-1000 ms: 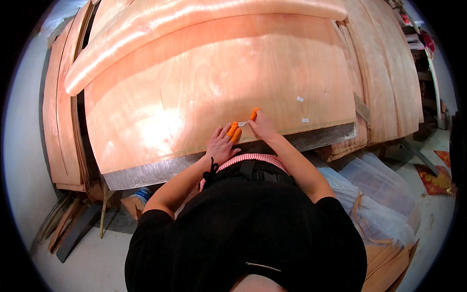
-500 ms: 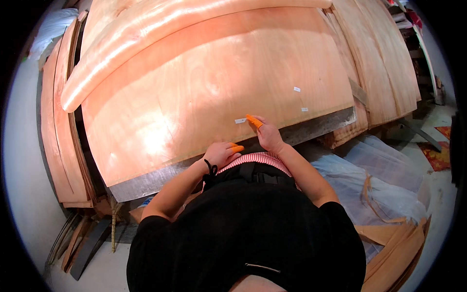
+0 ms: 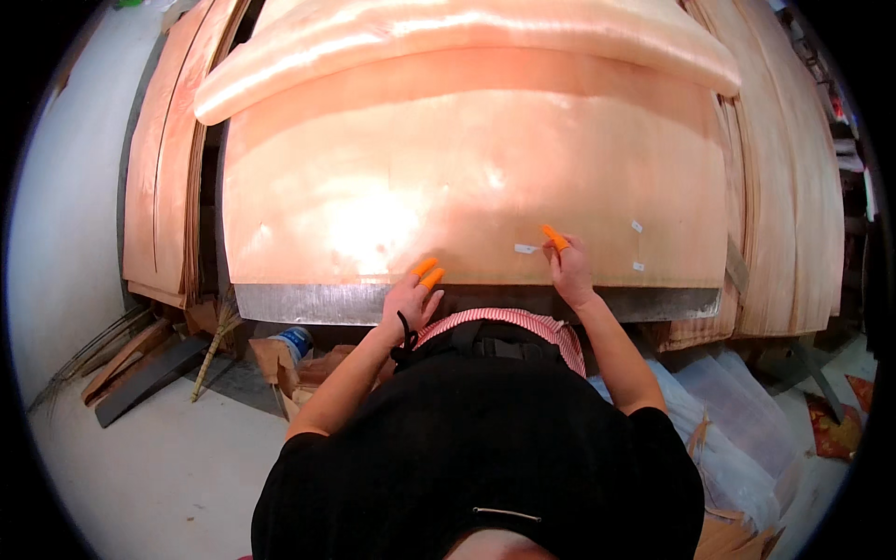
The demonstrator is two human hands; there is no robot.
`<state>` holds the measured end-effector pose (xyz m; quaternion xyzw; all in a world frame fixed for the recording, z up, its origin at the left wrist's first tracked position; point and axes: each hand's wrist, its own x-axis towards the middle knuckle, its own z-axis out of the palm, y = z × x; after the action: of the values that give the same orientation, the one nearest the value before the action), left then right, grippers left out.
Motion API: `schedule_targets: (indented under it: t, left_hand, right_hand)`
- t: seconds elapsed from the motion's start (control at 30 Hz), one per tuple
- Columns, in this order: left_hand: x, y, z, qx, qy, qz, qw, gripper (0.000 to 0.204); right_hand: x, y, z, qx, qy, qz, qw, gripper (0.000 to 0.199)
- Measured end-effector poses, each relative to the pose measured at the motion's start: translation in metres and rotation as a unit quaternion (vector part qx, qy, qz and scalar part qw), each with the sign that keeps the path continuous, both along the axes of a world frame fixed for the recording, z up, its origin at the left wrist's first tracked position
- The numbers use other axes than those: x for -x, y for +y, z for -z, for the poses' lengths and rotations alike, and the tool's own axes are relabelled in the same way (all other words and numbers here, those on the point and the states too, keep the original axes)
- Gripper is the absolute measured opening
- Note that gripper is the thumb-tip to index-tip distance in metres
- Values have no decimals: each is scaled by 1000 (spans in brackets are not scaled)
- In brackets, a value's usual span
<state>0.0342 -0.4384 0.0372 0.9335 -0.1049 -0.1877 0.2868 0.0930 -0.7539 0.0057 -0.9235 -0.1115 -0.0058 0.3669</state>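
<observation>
A broad, pale wood veneer sheet (image 3: 485, 131) lies in front of me, its near edge parallel to a grey strip of the surface below (image 3: 308, 303). My left hand (image 3: 407, 301) rests over that near edge, fingers apart, with orange finger cots on two fingers. Farther right, my right hand (image 3: 571, 269) is over the sheet with its fingers drawn together; an orange cot covers one finger. Its fingertips are beside a small white paper strip (image 3: 525, 248). Whether they grip it cannot be made out. Two more white labels (image 3: 637, 226) lie to the right.
A glossy curled sheet (image 3: 467, 26) arches across the far side. Stacked veneer stands at the left (image 3: 173, 159) and right (image 3: 784, 187). A blue-and-white tub (image 3: 297, 342), scrap wood (image 3: 154, 373) and translucent plastic sheeting (image 3: 737, 401) are below the near edge.
The view has turned, so the sheet's near edge now looks level. My hands have moved apart, and the left hand's fingers have spread. The right hand stays beside the white strip.
</observation>
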Motion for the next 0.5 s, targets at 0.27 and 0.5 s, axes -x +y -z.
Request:
schedule_targets:
  t: [0.27, 0.5]
  left_hand:
    - [-18, 71, 16, -92, -25, 102, 990, 65]
    - [-10, 153, 26, -59, -100, 137, 984, 60]
  right_hand:
    - [11, 57, 3, -28, -5, 42, 999, 33]
    - [59, 153, 4, 66, -75, 55, 994, 42]
